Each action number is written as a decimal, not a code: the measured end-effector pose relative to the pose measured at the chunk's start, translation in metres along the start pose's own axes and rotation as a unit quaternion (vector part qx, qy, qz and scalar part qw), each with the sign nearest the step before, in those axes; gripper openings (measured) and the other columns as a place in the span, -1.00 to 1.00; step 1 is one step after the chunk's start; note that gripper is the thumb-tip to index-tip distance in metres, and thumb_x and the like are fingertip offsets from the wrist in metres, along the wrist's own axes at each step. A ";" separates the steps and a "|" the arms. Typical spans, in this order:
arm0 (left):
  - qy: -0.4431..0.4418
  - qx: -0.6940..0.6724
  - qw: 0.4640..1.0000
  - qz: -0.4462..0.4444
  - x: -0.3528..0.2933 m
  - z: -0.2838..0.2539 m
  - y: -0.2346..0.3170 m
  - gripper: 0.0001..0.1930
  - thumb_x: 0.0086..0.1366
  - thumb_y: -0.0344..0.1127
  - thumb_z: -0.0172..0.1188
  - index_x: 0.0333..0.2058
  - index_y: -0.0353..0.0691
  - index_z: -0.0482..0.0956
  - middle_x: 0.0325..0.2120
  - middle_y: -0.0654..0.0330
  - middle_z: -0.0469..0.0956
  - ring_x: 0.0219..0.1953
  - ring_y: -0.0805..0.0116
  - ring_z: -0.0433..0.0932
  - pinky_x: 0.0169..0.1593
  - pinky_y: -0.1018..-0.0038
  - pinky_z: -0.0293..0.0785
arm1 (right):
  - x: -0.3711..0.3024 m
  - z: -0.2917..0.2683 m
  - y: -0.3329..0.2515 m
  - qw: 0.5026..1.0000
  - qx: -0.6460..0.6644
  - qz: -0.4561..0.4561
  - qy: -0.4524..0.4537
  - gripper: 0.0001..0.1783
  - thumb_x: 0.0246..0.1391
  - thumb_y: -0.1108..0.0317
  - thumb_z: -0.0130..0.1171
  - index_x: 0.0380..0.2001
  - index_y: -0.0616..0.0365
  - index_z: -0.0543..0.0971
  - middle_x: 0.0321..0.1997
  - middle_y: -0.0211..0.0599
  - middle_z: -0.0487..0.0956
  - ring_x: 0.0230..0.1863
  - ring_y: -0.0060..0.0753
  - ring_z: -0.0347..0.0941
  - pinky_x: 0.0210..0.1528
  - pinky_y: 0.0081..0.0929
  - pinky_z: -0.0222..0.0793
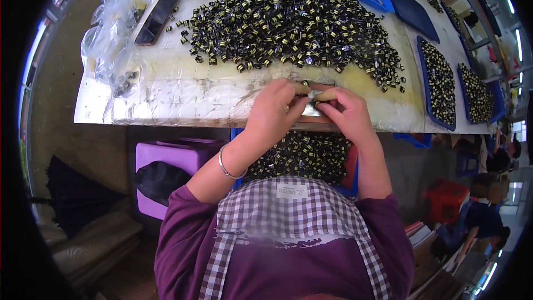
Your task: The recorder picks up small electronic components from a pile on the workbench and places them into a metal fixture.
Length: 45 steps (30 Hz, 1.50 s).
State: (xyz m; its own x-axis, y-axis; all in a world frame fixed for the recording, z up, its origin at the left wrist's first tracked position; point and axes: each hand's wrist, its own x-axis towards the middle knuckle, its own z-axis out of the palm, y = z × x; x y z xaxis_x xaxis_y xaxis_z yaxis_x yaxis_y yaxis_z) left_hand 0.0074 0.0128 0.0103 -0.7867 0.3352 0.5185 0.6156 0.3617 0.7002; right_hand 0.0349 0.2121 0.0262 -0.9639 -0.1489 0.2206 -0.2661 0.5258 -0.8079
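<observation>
At the front edge of the table (183,100), my two hands meet over a small shiny ridged metal plate (311,110). My left hand (275,105) is closed, its thumb and index finger pinched together by the plate's left side. A small black-and-yellow piece (305,83) shows at its fingertips. My right hand (350,111) is closed too, pinching from the right; a dark bit peeks out at its fingertips, too small to name. Beyond my hands lies a big heap of small black-and-yellow ring-like pieces (294,22).
Below the table edge, a bin of similar pieces (305,155) sits at my lap. Blue trays (430,86) of pieces stand at right. A phone (158,20) and clear plastic bags (108,39) lie at left. A purple stool (150,158) is below; another person (483,225) is far right.
</observation>
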 end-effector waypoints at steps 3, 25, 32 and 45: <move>0.016 0.070 0.995 0.065 -0.003 0.011 -0.004 -0.77 0.11 -0.42 0.26 -0.22 -0.29 0.54 -0.37 0.08 0.52 -0.29 0.05 0.49 -0.14 0.24 0.45 | -0.001 0.001 -0.001 0.999 -0.029 -0.024 0.001 -0.83 -0.05 0.54 0.31 -0.31 0.20 0.62 -0.27 -0.28 0.62 -0.31 -0.36 0.51 -0.24 -0.51 0.43; -0.019 0.016 0.997 0.077 -0.001 0.025 0.002 -0.80 0.09 -0.47 0.28 -0.25 -0.24 0.62 -0.32 0.10 0.60 -0.23 0.07 0.53 -0.12 0.27 0.47 | 0.019 -0.005 0.016 0.968 -0.054 0.026 0.243 -0.84 0.08 0.36 0.30 -0.30 0.19 0.61 -0.53 -0.44 0.56 -0.52 -0.71 0.40 -0.47 -0.64 0.35; -0.019 0.043 0.996 0.082 -0.001 0.028 0.005 -0.81 0.09 -0.47 0.27 -0.26 -0.23 0.63 -0.32 0.11 0.59 -0.24 0.07 0.53 -0.08 0.26 0.48 | 0.020 0.003 0.024 0.953 -0.171 0.004 0.251 -0.81 -0.01 0.41 0.34 -0.29 0.14 0.60 -0.41 -0.33 0.58 -0.42 -0.45 0.50 -0.34 -0.53 0.39; 0.092 0.116 0.989 0.016 0.015 0.014 -0.002 -0.76 0.21 -0.39 0.21 -0.13 -0.21 0.63 -0.36 0.10 0.55 -0.30 0.05 0.48 -0.17 0.22 0.40 | -0.001 0.001 -0.003 0.985 -0.131 -0.112 0.028 -0.81 -0.04 0.52 0.29 -0.28 0.19 0.61 -0.24 -0.23 0.59 -0.23 -0.19 0.53 -0.15 -0.40 0.44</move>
State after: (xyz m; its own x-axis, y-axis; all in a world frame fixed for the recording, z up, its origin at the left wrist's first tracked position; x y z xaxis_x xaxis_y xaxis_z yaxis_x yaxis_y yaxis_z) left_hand -0.0049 0.0296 0.0094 -0.7482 0.1929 0.6348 0.6180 0.5506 0.5611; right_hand 0.0368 0.2096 0.0278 -0.8782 -0.2430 0.4120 -0.4563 0.6839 -0.5693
